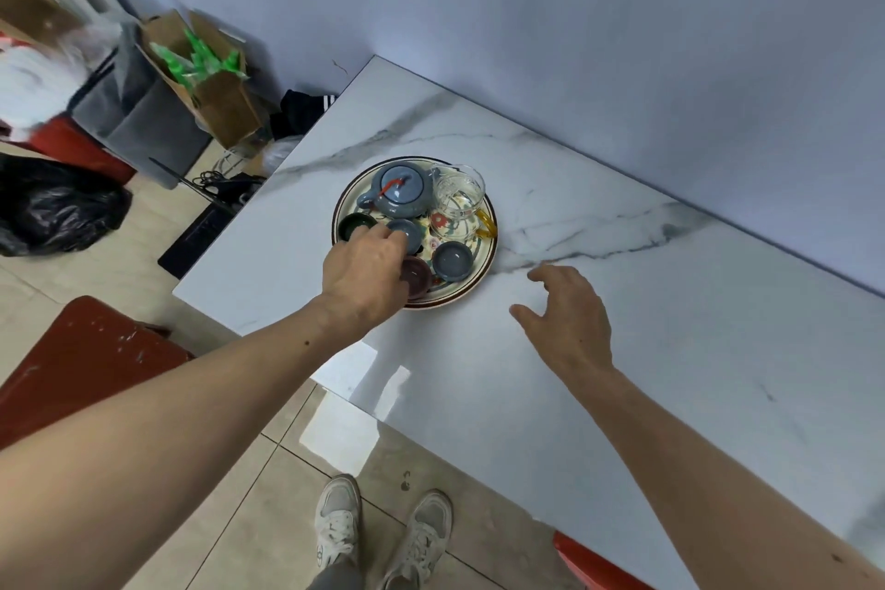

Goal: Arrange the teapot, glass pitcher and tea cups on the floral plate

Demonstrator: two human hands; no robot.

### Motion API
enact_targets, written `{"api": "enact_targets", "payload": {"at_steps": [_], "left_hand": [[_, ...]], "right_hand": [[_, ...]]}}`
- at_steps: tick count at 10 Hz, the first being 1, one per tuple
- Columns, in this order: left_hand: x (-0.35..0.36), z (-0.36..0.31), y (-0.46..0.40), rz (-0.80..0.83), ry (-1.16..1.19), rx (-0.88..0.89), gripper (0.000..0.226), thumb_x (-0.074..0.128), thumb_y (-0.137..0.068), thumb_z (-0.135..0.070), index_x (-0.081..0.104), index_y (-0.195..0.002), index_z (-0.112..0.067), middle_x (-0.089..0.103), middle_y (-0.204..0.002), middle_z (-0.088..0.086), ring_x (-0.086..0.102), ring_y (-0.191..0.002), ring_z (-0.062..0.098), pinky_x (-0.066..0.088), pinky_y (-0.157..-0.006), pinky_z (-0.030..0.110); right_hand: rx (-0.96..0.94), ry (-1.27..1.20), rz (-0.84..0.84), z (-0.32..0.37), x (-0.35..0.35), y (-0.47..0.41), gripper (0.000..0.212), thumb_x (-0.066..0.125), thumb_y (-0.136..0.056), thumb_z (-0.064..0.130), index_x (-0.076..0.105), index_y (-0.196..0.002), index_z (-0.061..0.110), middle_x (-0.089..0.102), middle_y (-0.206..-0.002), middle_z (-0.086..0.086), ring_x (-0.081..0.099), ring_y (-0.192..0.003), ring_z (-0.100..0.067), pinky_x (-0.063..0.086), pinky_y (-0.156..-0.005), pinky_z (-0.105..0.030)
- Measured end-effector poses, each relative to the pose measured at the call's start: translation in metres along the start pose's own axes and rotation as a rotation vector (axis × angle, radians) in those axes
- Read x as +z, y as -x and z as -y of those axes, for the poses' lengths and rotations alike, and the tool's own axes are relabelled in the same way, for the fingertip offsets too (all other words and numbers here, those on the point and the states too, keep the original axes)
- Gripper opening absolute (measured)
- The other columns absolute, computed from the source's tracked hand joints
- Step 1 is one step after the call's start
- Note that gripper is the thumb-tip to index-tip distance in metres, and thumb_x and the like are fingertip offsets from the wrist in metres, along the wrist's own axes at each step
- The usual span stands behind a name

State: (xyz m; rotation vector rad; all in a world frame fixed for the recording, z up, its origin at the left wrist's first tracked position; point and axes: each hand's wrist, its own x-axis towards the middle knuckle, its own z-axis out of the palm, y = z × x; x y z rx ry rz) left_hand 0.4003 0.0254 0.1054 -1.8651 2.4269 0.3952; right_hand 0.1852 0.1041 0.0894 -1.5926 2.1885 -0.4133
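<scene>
Marble-patterned white table [622, 283] against pale blue wall [527, 14], bearing round floral plate with brown rim [489, 225]. On plate: blue-grey ceramic teapot with red cord on lid [400, 189] at far left, clear glass pitcher with amber handle [457, 199] just beside it on the right. Dark green tea cup [355, 225] at left edge, blue-grey tea cup [407, 232] near centre, second blue-grey tea cup [453, 260] at near right, dark red-brown tea cup [415, 277] at near edge. Left hand [361, 273] reaching over plate, fingers at centre cup and partly covering red-brown cup; whether actually gripping either, cannot tell. Right hand [567, 316] hovering above bare tabletop right of plate, fingers spread, holding nothing. White sneakers [383, 532] on tiled floor [268, 484] below.
</scene>
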Motion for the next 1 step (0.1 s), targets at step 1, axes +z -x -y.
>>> {"api": "enact_targets", "payload": {"at_steps": [1], "left_hand": [[-0.0288, -0.0050, 0.0176, -0.006, -0.022, -0.006, 0.037, 0.065, -0.078, -0.028, 0.059, -0.112, -0.016, 0.062, -0.112, 0.004, 0.055, -0.107, 0.029, 0.048, -0.072, 0.037]], "right_hand": [[0.066, -0.007, -0.027, -0.0065, -0.0369, 0.0315, 0.038, 0.074, -0.079, 0.026, 0.060, -0.114, 0.020, 0.059, -0.120, 0.002, 0.057, -0.108, -0.020, 0.048, -0.088, -0.041]]}}
